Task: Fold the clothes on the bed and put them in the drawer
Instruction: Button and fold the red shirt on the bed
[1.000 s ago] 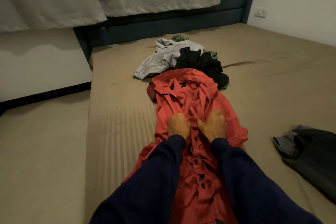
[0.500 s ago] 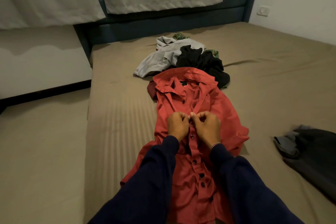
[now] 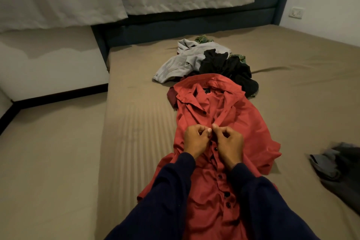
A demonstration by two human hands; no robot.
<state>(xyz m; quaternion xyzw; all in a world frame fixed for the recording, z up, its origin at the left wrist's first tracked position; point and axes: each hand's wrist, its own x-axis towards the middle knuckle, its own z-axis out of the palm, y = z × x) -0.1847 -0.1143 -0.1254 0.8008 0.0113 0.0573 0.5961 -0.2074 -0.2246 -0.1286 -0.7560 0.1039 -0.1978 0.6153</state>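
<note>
**Dark navy sleeves and a thin wristband**

Both arms are covered by long sleeves of a dark navy, soft-looking knit fabric, plain and without visible print. Each sleeve ends at the wrist in a snug cuff. The left hand (image 3: 195, 139) and right hand (image 3: 229, 142) are bare, with short nails. A thin, pale beaded-looking band (image 3: 236, 164) peeks out at the right wrist, just above the cuff.

Red shirt (image 3: 229, 122): hem cut off by bottom edge, lower front hidden under both sleeves. Left hand (image 3: 195, 139) and right hand (image 3: 230, 141) cover the placket, so can't tell what the fingertips pinch. Dark garment (image 3: 342, 177) at right: blurred, clipped by the edge. Green patterned cloth (image 3: 203, 38) mostly buried under grey garment (image 3: 181, 64).
</note>
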